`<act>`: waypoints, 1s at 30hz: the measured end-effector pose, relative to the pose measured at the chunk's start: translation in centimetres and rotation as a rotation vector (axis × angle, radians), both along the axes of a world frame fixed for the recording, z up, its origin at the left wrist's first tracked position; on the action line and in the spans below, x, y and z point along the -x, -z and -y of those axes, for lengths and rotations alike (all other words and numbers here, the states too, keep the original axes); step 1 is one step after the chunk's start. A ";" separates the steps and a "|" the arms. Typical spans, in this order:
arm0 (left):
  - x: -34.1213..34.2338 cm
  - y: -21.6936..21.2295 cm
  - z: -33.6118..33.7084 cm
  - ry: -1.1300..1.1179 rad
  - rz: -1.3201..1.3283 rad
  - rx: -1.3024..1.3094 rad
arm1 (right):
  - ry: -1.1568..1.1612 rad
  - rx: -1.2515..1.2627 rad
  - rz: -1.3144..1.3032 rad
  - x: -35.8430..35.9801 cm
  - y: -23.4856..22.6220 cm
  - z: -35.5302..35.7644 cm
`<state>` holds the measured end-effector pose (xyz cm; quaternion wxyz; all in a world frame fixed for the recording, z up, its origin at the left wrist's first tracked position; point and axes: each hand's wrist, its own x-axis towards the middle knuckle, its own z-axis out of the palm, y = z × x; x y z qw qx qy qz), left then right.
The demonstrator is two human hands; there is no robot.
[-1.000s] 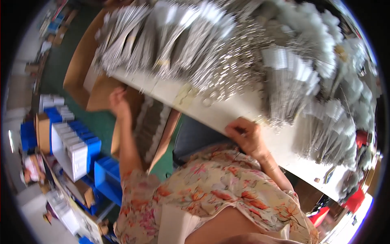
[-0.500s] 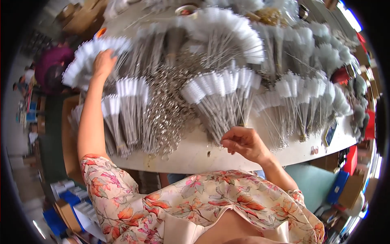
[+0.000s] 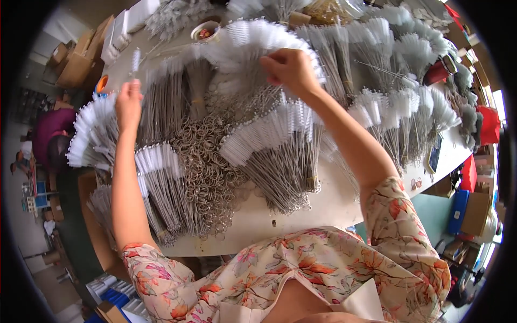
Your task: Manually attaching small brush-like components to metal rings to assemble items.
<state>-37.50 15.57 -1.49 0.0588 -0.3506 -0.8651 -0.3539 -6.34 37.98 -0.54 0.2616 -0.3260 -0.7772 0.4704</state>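
Dozens of wire brushes w/ white bristle tips lie in fanned bundles across a pale table (image 3: pixel 301 212). Loose metal rings (image 3: pixel 207 167) sit piled near the middle. A tape roll (image 3: pixel 204 31) stands at the far edge, beside cardboard boxes (image 3: pixel 81 56). At right, red bins (image 3: pixel 487 124) & a dark flat phone (image 3: pixel 434 153) at the table edge. Another person in purple (image 3: pixel 48 142) sits far left, well apart. Blue trays (image 3: pixel 116 293) on the floor, lower left.

Left hand (image 3: pixel 128 103) rests on a brush fan (image 3: pixel 91 134) at the table's left side; grip looks closed on the bristle ends, but can't tell for sure. Right hand (image 3: pixel 291 70) is over the big central fan (image 3: pixel 247 46) at the far side, grip pinched on its white tips.

Vs. half a sec ago: right hand moved from the near table edge out to the far fan; left hand dropped from a higher fan to the lower-left one. View tilted closer to the table.
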 end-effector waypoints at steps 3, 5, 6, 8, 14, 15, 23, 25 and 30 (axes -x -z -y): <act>-0.5 3.5 -1.6 0.079 0.000 0.415 | 0.064 -0.056 -0.070 2.2 2.4 -0.2; 0.0 4.6 -1.8 0.104 -0.085 0.448 | 0.107 -0.108 -0.041 2.7 3.0 -0.7; 0.1 4.7 -1.7 0.098 -0.040 0.450 | 0.119 -0.108 -0.032 2.9 3.3 -0.8; 0.9 4.9 -1.4 0.058 -0.005 0.449 | 0.051 -0.091 -0.021 2.6 1.5 -0.6; -0.6 4.5 -2.5 0.230 -0.012 0.395 | 0.142 -0.567 -0.460 -1.1 -5.7 -2.3; -0.5 4.5 -2.0 0.211 0.013 0.353 | 0.154 -0.552 -0.541 -1.8 -7.0 -3.9; -0.5 4.8 -1.4 0.129 -0.002 0.228 | 0.576 -0.652 0.412 -17.9 -5.9 -24.5; -0.5 3.9 -0.9 0.081 0.052 0.172 | 0.538 -0.530 0.536 -20.3 -3.6 -26.9; 0.2 3.8 0.0 0.126 0.202 0.240 | 0.513 -0.348 0.775 -21.4 -0.4 -29.1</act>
